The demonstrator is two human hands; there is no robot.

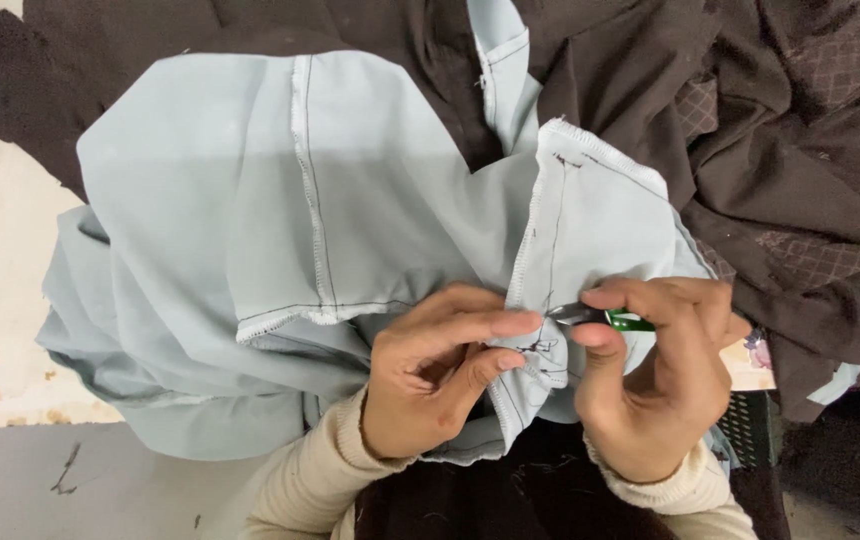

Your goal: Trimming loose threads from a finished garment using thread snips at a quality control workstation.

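Note:
A pale blue-grey garment (280,220) with white overlocked seams and dark stitching lies spread inside out before me. My left hand (435,365) pinches a seam edge of it between thumb and fingers. My right hand (650,375) grips a small thread snipper (600,318) with a green handle; its metal tip points left at the seam, right beside my left fingertips. Both wrists wear cream knit cuffs.
Dark brown fabric (750,130) is heaped across the top and right side, partly under the pale garment. A worn cream board (20,330) shows at the left on a grey surface (100,480). More dark cloth lies in my lap at the bottom.

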